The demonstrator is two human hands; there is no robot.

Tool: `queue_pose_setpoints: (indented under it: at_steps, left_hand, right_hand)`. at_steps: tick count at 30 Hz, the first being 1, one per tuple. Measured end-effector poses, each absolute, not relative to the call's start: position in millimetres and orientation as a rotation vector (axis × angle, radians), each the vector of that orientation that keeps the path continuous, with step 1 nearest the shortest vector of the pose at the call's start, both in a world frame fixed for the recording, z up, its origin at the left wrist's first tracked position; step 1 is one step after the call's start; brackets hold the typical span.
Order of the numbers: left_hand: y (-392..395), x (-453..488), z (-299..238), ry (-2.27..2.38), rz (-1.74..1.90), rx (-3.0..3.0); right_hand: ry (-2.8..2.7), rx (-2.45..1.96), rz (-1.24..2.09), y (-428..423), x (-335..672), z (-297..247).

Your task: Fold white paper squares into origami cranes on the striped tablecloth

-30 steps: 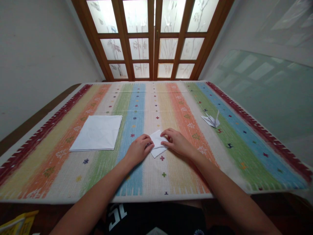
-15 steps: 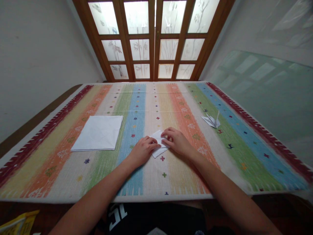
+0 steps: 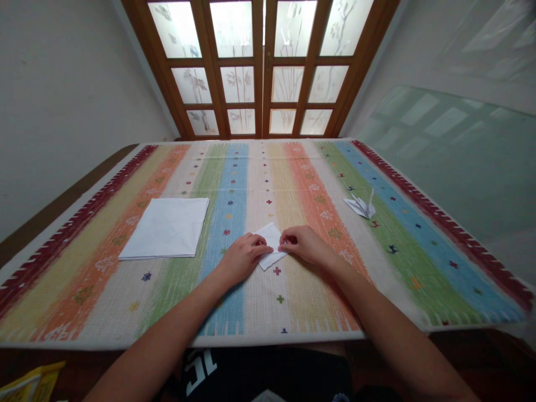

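A small folded sheet of white paper (image 3: pixel 270 237) lies on the striped tablecloth right in front of me, turned like a diamond. My left hand (image 3: pixel 246 254) rests on its left side, fingers curled together, the thumb pressing the paper near its middle. At the right corner, my right hand (image 3: pixel 302 243) pinches the edge between thumb and fingertips. Part of each side is hidden under the fingers. To the right stands a folded white paper crane (image 3: pixel 363 207), apart from both hands.
A stack of square white paper (image 3: pixel 165 228) lies to the left on the tablecloth (image 3: pixel 262 307). A yellow packet (image 3: pixel 36 385) is below the table's edge at lower left. Wooden doors with glass panes (image 3: pixel 263 84) stand beyond the far edge.
My right hand has moved down from the paper's upper part to its right corner, uncovering more of the top. The left hand stays in nearly the same place.
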State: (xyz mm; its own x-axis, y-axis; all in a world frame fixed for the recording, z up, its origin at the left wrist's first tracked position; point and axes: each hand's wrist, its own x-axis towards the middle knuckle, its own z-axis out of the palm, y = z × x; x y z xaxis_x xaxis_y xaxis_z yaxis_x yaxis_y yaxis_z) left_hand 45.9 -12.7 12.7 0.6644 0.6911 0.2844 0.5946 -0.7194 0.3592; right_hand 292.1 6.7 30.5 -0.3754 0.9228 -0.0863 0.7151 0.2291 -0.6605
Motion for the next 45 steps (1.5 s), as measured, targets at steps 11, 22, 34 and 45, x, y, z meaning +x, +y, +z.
queue_pose_setpoints:
  at_steps: [11,22,34,45]
  left_hand:
    - [-12.1,49.5,16.3,1.131,0.592,2.499]
    - [-10.2,47.7,9.3,1.260,0.679,2.369]
    - [-11.0,47.6,8.4,1.202,0.803,2.312]
    - [-10.7,44.9,8.2,1.318,0.681,2.490]
  right_hand:
    - [-2.101,-1.507,0.655,3.1,283.5,22.2]
    - [-2.027,-1.446,0.632,1.6,278.2,21.2]
    - [-2.239,-1.221,0.745,-4.3,278.1,32.0]
    - [-2.178,-1.426,0.644,-3.6,279.2,21.6]
